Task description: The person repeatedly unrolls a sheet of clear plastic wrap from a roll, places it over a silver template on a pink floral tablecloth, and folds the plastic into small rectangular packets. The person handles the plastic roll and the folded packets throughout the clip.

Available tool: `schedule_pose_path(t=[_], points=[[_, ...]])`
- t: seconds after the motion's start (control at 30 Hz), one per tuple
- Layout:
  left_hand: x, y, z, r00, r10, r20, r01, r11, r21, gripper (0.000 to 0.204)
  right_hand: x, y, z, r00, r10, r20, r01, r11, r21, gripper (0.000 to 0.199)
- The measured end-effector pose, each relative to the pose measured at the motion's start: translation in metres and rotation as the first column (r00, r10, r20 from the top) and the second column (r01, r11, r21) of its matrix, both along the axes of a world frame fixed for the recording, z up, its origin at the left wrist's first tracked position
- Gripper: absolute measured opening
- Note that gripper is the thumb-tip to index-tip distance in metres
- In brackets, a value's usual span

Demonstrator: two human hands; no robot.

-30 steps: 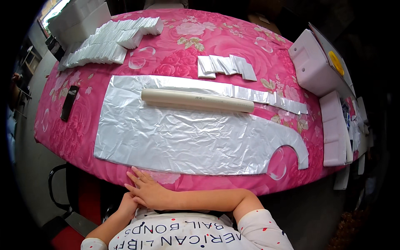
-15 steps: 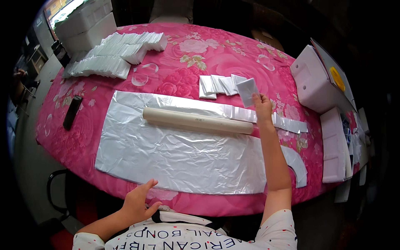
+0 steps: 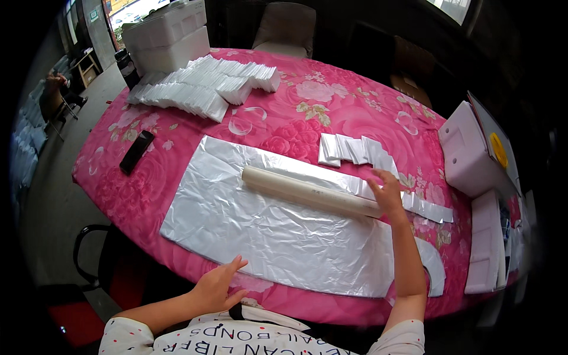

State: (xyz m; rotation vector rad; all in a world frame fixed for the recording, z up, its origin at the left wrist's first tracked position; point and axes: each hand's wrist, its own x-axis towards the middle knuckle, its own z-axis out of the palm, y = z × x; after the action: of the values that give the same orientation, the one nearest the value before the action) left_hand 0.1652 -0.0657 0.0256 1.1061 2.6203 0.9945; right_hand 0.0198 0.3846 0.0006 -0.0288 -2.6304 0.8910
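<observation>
the right hand is over the far right of the worktop, fingers parted and nothing seen in its grasp; its fingertips are just beside the last piece of a short row of folded white packets, and whether they touch it i cannot tell. the left hand is empty, thumb and fingers spread, by the near edge of a wide silvery plastic sheet.

the packets lie overlapping beyond the sheet, right of the middle. they look light, thin and soft, probably a bit slippery, so a pinch on one free edge should suit them better than a hard squeeze, which would likely crease them.

a cream tube rests on the sheet, its right end near the right wrist. it looks stiff and smooth, likely to roll, and best held round its middle. the sheet itself is wrinkled and limp, and would probably slide easily.

farther out, a large bank of similar packets sits at the far left, before white foam boxes. a black case lies left of the sheet.
</observation>
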Motion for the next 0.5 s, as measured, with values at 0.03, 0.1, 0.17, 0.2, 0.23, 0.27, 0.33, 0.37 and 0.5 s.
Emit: schedule_pose_path(t=[0.03, 0.1, 0.17, 0.2, 0.23, 0.27, 0.33, 0.37, 0.5], points=[[-0.004, 0.003, -0.002, 0.999, -0.037, -0.017, 0.037, 0.999, -0.014, 0.079, 0.022, -0.023, 0.007, 0.990, 0.120, 0.070, -0.125, 0.990, 0.072, 0.041], [-0.013, 0.016, -0.005, 0.994, -0.103, -0.026, 0.103, 0.994, -0.022, 0.077, 0.063, -0.046, 0.014, 0.965, 0.193, 0.179, -0.232, 0.944, 0.234, 0.050], [-0.023, 0.038, -0.007, 0.988, -0.152, -0.005, 0.152, 0.988, -0.020, 0.075, 0.091, -0.056, 0.014, 0.971, 0.093, 0.222, -0.152, 0.951, 0.270, 0.052], [-0.024, 0.047, -0.015, 0.991, -0.123, 0.055, 0.122, 0.992, 0.027, 0.079, 0.105, -0.067, 0.016, 0.956, 0.094, 0.279, -0.164, 0.957, 0.239, 0.052], [-0.026, 0.056, -0.022, 0.988, -0.096, 0.118, 0.089, 0.994, 0.068, 0.084, 0.119, -0.080, 0.019, 0.938, 0.097, 0.334, -0.172, 0.964, 0.204, 0.051], [-0.027, 0.067, -0.023, 0.993, -0.083, 0.079, 0.078, 0.995, 0.055, 0.085, 0.133, -0.093, 0.022, 0.908, 0.162, 0.386, -0.221, 0.969, 0.111, 0.051], [-0.033, 0.093, -0.029, 0.997, -0.070, -0.007, 0.071, 0.996, 0.058, 0.087, 0.164, -0.111, 0.013, 0.874, 0.386, 0.294, -0.387, 0.920, -0.059, 0.048], [-0.034, 0.103, -0.033, 0.995, -0.091, -0.046, 0.092, 0.996, 0.022, 0.088, 0.174, -0.115, 0.008, 0.836, 0.456, 0.307, -0.436, 0.890, -0.135, 0.044], [-0.035, 0.134, -0.042, 0.979, -0.166, -0.119, 0.160, 0.986, -0.056, 0.085, 0.197, -0.090, -0.017, 0.930, 0.264, 0.255, -0.303, 0.944, 0.131, 0.047]])
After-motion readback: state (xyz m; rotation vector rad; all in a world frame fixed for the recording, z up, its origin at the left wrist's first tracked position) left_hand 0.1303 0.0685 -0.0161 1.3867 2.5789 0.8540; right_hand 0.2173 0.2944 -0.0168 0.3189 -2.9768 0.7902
